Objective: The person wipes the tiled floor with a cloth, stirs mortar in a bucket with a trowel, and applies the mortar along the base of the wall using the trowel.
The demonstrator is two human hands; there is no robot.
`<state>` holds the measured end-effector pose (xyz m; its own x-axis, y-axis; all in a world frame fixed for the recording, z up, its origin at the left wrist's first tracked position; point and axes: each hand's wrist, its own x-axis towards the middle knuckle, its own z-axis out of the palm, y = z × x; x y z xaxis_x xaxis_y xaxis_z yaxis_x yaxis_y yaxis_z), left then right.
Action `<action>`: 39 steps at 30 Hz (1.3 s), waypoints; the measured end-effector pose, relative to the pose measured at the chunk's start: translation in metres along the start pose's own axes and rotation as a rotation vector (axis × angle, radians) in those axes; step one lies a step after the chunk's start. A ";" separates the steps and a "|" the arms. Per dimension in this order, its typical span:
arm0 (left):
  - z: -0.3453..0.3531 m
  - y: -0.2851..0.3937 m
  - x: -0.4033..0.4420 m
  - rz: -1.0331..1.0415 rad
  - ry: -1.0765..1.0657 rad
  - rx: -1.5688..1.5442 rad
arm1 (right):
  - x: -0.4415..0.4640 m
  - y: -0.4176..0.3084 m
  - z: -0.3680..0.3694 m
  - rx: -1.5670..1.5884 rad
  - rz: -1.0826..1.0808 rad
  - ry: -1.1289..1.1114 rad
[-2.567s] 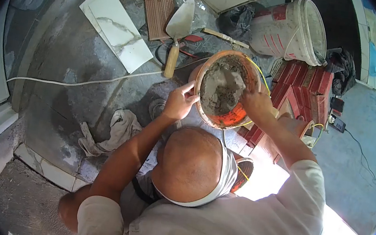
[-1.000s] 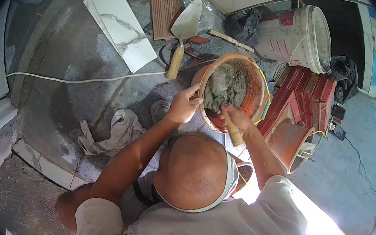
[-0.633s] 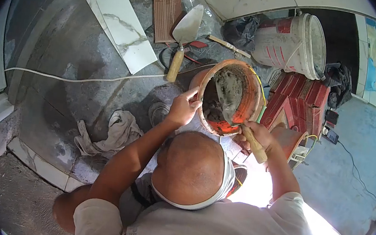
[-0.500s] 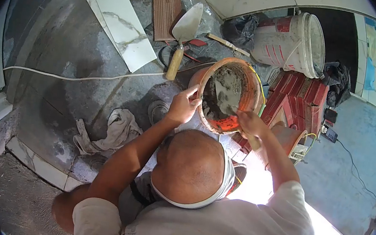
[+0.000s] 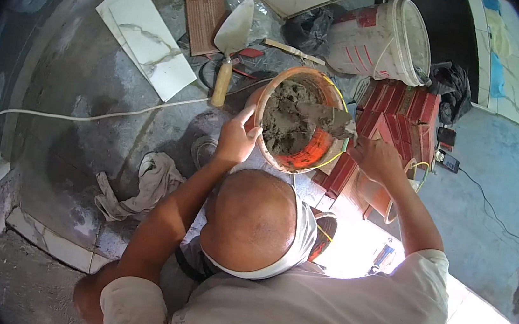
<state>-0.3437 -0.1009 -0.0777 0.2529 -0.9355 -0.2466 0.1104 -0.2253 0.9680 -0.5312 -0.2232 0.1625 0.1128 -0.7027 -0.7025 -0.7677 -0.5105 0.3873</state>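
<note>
An orange bucket (image 5: 306, 161) of wet grey mortar (image 5: 287, 117) is in front of my bent knee. My left hand (image 5: 236, 139) is closed on the near left side of its rim, thumb over the edge. In my right hand (image 5: 376, 159), at the right of the bucket, is a trowel (image 5: 339, 124) caked with mortar. Its blade reaches over the right rim into the bucket, and my fingers hide most of its handle. A second trowel (image 5: 234, 28) with a wooden handle lies on the floor beyond the bucket.
White marbled tiles (image 5: 151, 47) and a ribbed brown tile (image 5: 201, 13) lie at the back left. A large white bucket (image 5: 363, 42) lies tipped at the back right. Red boxes (image 5: 399, 117) are stacked beside the orange bucket. A cable (image 5: 79, 118) crosses the floor; a rag (image 5: 144, 187) lies left.
My right hand has moved up and right, lifting the trowel from down in the bucket to its right rim, with mortar on the blade. The left hand stays on the rim.
</note>
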 end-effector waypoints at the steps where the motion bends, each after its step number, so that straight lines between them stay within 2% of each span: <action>1: -0.003 0.014 -0.002 0.135 0.128 0.248 | -0.005 0.001 0.004 0.056 0.011 0.060; 2: -0.005 0.029 -0.005 0.255 0.181 0.390 | -0.008 0.005 0.013 0.060 0.020 0.066; 3: -0.008 0.042 -0.003 0.263 0.178 0.390 | -0.008 0.011 0.025 0.186 -0.008 0.099; 5: -0.012 0.056 0.000 0.528 -0.012 0.445 | -0.009 0.013 0.030 0.323 -0.032 0.134; 6: -0.009 0.057 0.006 0.507 -0.207 0.363 | -0.013 0.009 0.026 0.530 0.023 0.015; 7: -0.005 0.060 0.008 0.511 -0.215 0.365 | -0.016 0.006 0.021 0.735 0.079 -0.101; 9: 0.009 0.069 0.011 0.452 -0.430 0.351 | -0.025 0.004 0.018 0.811 0.072 -0.105; 11: 0.025 0.064 0.021 0.425 -0.460 0.346 | -0.032 0.003 0.015 0.885 0.061 -0.100; 13: 0.044 0.046 0.033 0.574 -0.402 0.187 | -0.038 0.003 0.013 0.994 0.073 -0.099; 14: 0.047 0.041 0.040 0.320 -0.646 0.168 | -0.042 0.004 0.013 1.000 0.078 -0.096; 15: 0.046 0.046 0.040 0.322 -0.652 0.169 | -0.044 0.006 0.014 1.039 0.063 -0.064; 17: 0.034 0.065 0.041 0.202 -0.708 0.111 | -0.044 0.010 0.013 1.088 0.050 -0.030; 19: 0.024 0.068 0.042 0.230 -0.722 0.111 | -0.041 0.018 0.014 0.923 0.095 -0.032; 23: 0.003 0.089 0.055 0.285 -0.586 0.059 | -0.022 0.026 0.029 0.855 0.085 0.027; 25: -0.011 0.117 0.062 0.278 -0.537 -0.004 | -0.013 0.024 0.030 0.783 0.137 -0.102; 26: -0.018 0.134 0.063 0.273 -0.539 0.003 | -0.008 0.023 0.036 0.790 0.133 -0.106; 28: -0.034 0.172 0.067 0.272 -0.512 0.020 | 0.004 0.022 0.053 0.516 0.021 0.021; 32: -0.061 0.222 0.067 0.216 -0.503 -0.060 | 0.014 0.008 0.053 0.356 0.016 -0.013; 35: -0.082 0.257 0.060 0.301 -0.413 -0.102 | 0.020 0.003 0.053 0.289 0.050 -0.037; 39: -0.127 0.298 0.047 0.467 -0.174 0.082 | 0.026 0.005 0.054 0.263 0.057 -0.067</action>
<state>-0.1768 -0.1776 0.1933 0.0930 -0.9715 0.2179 -0.0535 0.2136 0.9754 -0.5666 -0.2171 0.1144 0.0297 -0.6880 -0.7252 -0.9099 -0.3188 0.2653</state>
